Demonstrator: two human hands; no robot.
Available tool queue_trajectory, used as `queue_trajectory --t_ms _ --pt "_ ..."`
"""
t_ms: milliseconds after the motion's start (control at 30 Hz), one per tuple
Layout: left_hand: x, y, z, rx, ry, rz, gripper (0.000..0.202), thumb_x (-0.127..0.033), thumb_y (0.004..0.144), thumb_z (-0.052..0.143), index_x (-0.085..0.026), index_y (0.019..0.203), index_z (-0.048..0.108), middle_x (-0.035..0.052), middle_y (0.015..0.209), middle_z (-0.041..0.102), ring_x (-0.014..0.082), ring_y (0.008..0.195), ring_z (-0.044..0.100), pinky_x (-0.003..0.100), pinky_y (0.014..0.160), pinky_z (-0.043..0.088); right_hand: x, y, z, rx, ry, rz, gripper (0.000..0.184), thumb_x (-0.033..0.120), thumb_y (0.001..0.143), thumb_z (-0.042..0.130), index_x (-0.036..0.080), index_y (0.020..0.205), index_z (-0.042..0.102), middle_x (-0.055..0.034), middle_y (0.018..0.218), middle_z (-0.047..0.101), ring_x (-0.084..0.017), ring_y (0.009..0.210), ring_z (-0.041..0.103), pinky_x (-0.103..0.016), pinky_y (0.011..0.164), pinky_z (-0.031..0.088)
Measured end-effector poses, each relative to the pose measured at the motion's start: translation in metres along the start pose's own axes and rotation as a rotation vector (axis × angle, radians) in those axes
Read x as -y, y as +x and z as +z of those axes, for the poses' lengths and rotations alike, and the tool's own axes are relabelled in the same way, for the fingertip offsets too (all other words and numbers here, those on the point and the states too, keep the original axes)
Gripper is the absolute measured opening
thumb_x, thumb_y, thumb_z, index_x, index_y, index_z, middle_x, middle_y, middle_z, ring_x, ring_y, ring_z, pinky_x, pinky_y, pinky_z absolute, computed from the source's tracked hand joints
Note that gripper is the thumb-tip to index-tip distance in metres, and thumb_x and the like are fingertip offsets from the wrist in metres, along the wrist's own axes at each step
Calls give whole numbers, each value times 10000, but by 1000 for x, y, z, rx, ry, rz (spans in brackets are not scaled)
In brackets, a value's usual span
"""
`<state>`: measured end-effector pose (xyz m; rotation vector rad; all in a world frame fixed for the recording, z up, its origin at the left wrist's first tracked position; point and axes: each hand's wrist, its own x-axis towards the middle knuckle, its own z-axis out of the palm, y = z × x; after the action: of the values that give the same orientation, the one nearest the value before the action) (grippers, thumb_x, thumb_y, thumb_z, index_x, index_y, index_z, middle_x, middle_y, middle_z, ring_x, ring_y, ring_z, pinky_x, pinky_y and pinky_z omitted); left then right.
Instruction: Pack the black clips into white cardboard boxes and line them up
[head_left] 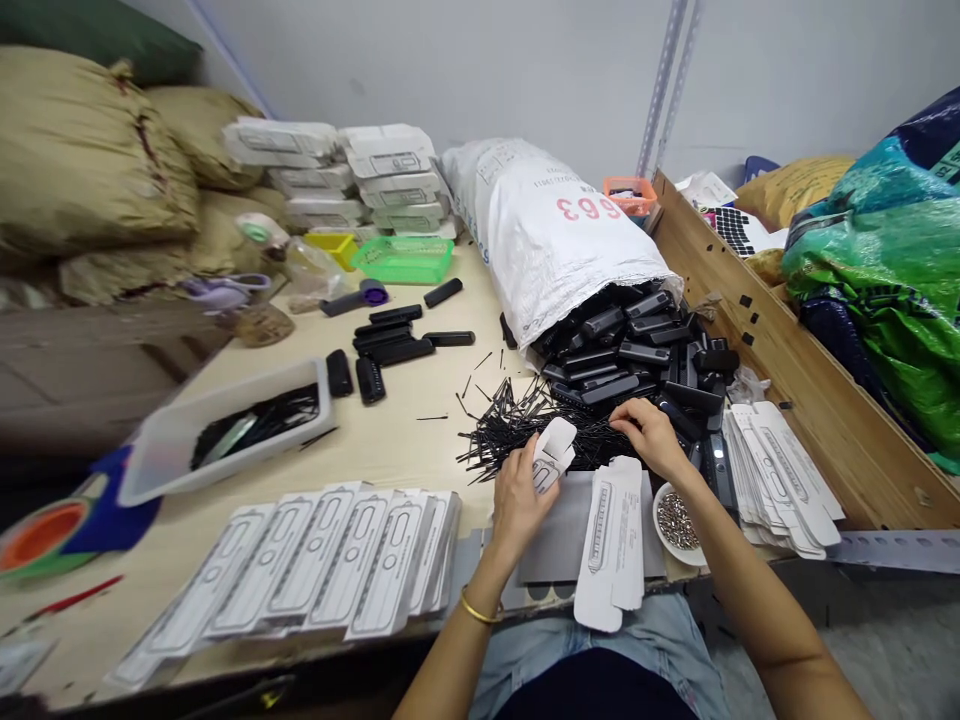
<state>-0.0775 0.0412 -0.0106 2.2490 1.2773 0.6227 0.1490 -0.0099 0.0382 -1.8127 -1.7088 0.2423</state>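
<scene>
My left hand (520, 500) is closed around a small white printed box (553, 452), its end flap standing up. Fingertips pinched together, my right hand (649, 435) reaches to the right side of a heap of thin black sticks (517, 425); what is between the fingers is too small to make out. Flat white printed cartons (611, 540) lie at the table's front edge, between my forearms. Beside my right wrist sits a white bowl of small metal pieces (679, 520). Black elongated plastic parts (630, 345) spill from a white sack (562, 230) behind the heap.
Finished-looking white boxes (322, 560) stand in a row at front left. Behind them is a translucent tray (225, 440) with black sticks. More flat cartons (780, 475) lie at right, near a wooden board (795, 370). A green tray (405, 260) and stacked boxes (394, 165) are at the back.
</scene>
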Motion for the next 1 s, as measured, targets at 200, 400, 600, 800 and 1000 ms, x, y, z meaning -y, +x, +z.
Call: queue_trajectory --t_ms 200,400,600,800,1000 --pt "-13 -4 -1 61 -261 126 708 -209 715 577 -209 1372 310 100 1252 486 247 1166 450 413 987 364 43 -6 4 140 85 -251 91 242 866 556 236 902 640 -37 989 598 -183 962 482 -369 897 319" --pt "-18 -17 14 32 -519 168 485 -171 751 563 -218 1209 412 87 1221 506 205 1148 481 392 995 365 46 -16 48 -121 548 183 317 329 809 582 197 1091 525 -48 991 568 -171 877 543 -305 789 441" --pt "-20 -19 23 57 -767 12 717 -199 787 549 -211 1371 134 164 1357 404 212 1217 450 423 1029 333 77 -35 87 -302 557 100 162 297 861 471 198 866 599 -62 957 604 -201 958 525 -349 868 409" --pt "-27 -21 15 68 -840 -104 811 -234 741 615 -193 1387 126 179 1374 387 239 1243 430 431 1035 323 75 -36 88 -323 643 236 198 289 893 423 196 963 583 -68 963 615 -182 915 557 -345 836 440" --pt "-25 -20 23 63 -737 -84 644 -291 820 512 -179 1343 152 184 1293 457 215 1118 527 398 953 401 76 -49 98 -366 526 5 211 268 878 437 217 1015 589 -92 1174 579 -226 1159 464 -449 984 362"
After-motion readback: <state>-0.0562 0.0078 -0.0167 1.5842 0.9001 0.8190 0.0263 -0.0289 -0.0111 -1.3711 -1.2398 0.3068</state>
